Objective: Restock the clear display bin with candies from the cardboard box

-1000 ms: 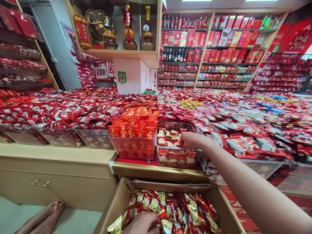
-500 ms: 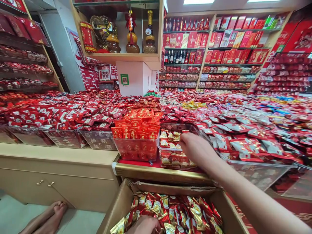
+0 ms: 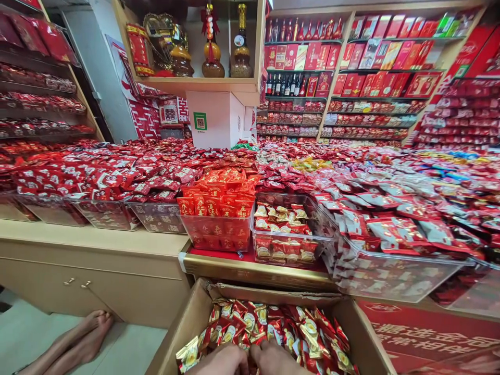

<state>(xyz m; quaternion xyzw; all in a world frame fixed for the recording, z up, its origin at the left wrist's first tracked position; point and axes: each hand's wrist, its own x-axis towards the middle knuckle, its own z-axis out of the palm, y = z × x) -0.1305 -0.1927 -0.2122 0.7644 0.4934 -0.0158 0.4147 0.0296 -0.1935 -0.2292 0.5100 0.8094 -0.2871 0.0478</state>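
Observation:
Both of my hands reach into an open cardboard box [image 3: 361, 325] at the bottom of the view. My left hand [image 3: 225, 359] and my right hand [image 3: 275, 358] sit side by side, close together, with fingers curled down among wrapped candies [image 3: 250, 323] in red and gold. The fingertips are hidden, so whatever they grip does not show. Just beyond the box stands a clear plastic bin [image 3: 289, 237] partly filled with similar red and gold packets. Beside it on the left is another clear bin packed with upright orange-red packets [image 3: 219, 208].
A gold-edged shelf [image 3: 258, 271] borders the box's far side. On the right, a large clear bin [image 3: 406, 271] bulges with white and red packets. A glass display cabinet [image 3: 187, 86] hangs above the counter. Bare feet [image 3: 89, 333] rest on the floor at left.
My right hand has come back from the clear bin down into the cardboard box, beside my left hand. The camera view has shifted slightly.

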